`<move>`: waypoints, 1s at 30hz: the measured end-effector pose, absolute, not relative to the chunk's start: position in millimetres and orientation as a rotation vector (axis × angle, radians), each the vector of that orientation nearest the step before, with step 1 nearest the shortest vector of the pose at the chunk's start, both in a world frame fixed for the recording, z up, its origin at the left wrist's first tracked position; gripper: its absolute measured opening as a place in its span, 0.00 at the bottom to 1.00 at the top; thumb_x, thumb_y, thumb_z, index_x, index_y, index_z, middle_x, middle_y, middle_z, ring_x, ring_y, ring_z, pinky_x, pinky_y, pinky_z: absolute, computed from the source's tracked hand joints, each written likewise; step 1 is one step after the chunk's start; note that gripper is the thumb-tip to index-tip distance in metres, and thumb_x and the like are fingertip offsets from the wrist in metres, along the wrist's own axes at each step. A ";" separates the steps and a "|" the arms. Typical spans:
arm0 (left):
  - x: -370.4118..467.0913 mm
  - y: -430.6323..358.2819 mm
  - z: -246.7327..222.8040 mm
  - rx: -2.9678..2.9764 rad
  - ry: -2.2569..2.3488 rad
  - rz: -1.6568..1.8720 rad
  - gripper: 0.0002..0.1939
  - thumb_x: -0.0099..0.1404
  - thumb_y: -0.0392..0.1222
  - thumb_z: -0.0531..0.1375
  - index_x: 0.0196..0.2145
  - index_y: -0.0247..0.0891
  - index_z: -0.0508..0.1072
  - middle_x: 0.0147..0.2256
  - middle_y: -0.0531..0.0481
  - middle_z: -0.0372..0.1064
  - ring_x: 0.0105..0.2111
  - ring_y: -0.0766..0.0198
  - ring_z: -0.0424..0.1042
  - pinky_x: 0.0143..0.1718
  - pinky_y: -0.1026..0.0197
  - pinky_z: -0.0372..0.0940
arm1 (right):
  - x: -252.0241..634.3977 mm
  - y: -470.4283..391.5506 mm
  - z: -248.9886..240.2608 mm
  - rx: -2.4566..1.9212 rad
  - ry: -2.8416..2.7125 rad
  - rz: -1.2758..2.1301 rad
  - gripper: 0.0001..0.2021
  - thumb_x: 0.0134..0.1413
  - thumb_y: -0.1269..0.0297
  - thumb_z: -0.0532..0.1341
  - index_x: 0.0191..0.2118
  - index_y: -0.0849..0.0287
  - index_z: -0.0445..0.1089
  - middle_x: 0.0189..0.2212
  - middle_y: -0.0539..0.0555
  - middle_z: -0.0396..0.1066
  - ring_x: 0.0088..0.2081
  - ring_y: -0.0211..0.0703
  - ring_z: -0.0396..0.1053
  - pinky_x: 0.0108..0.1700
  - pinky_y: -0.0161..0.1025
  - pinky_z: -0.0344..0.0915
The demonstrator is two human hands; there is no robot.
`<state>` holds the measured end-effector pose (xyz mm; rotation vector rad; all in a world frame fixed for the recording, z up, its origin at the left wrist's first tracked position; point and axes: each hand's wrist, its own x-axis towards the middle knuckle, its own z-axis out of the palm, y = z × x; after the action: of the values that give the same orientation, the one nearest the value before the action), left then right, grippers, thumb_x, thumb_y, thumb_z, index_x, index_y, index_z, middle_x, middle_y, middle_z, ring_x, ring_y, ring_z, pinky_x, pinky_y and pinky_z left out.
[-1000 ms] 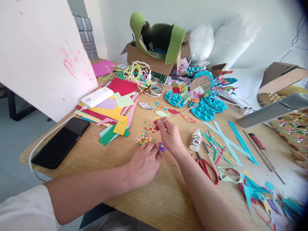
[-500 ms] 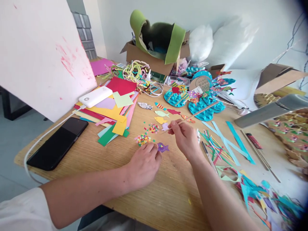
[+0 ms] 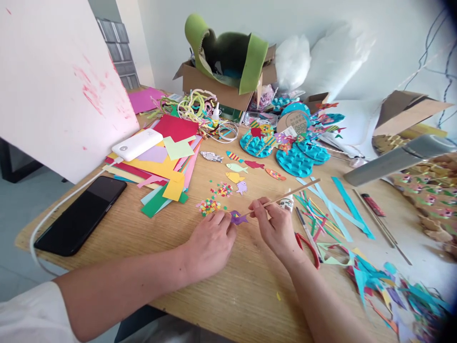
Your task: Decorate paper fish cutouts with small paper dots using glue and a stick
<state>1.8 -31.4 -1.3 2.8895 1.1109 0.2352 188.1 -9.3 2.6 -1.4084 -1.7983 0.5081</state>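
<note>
My left hand (image 3: 215,239) is closed on the left end of a purple paper fish (image 3: 240,218), low over the wooden table. Pinched in my right hand (image 3: 273,223) is a thin wooden stick (image 3: 300,188), whose lower tip reaches the purple fish. Small round confetti (image 3: 210,206) lies just beyond my left fingers, with a second pile (image 3: 225,190) behind it. Several paper fish lie farther back, among them a lilac one (image 3: 242,187), a yellow one (image 3: 234,177) and a red one (image 3: 254,164).
Coloured paper (image 3: 176,125) and a white power bank (image 3: 137,144) lie left, beside a black phone (image 3: 82,214). A glue bottle (image 3: 286,202), red-handled scissors (image 3: 314,253) and paper strips (image 3: 337,209) are at right, near a grey flask (image 3: 396,159). Blue textured discs (image 3: 298,159) stand behind.
My right hand has moved down and nearer, bringing the stick's tip to the purple fish. The glue bottle and red scissor handles have come into fuller view. The camera view has shifted slightly.
</note>
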 end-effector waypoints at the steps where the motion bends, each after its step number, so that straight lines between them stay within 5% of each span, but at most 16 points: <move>1: 1.5 -31.5 -1.5 2.898 1.108 0.234 0.16 0.67 0.38 0.53 0.49 0.28 0.71 0.50 0.36 0.67 0.50 0.49 0.64 0.50 0.51 0.62 | 188.4 -7.8 5.5 -1.416 -1.753 0.525 0.17 0.65 0.55 0.52 0.28 0.57 0.68 0.26 0.53 0.71 0.28 0.41 0.71 0.32 0.39 0.65; 11: 1.7 -31.2 -5.8 2.958 1.122 0.191 0.18 0.67 0.37 0.53 0.51 0.28 0.70 0.52 0.36 0.67 0.51 0.50 0.64 0.52 0.50 0.61 | 152.5 46.3 37.2 -1.378 -1.672 0.741 0.11 0.60 0.60 0.52 0.29 0.57 0.66 0.28 0.52 0.71 0.30 0.40 0.70 0.32 0.36 0.64; 30: 1.6 -31.2 -5.5 2.965 1.117 0.226 0.15 0.68 0.37 0.52 0.48 0.28 0.71 0.49 0.36 0.69 0.48 0.50 0.65 0.48 0.51 0.63 | 130.8 66.8 10.8 -1.409 -2.007 0.532 0.12 0.59 0.68 0.48 0.25 0.55 0.58 0.27 0.52 0.68 0.26 0.38 0.64 0.33 0.35 0.56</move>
<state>1.6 -31.2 -5.5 2.9647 1.1170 0.2265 130.8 66.8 10.8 -1.4088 -2.0065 0.5319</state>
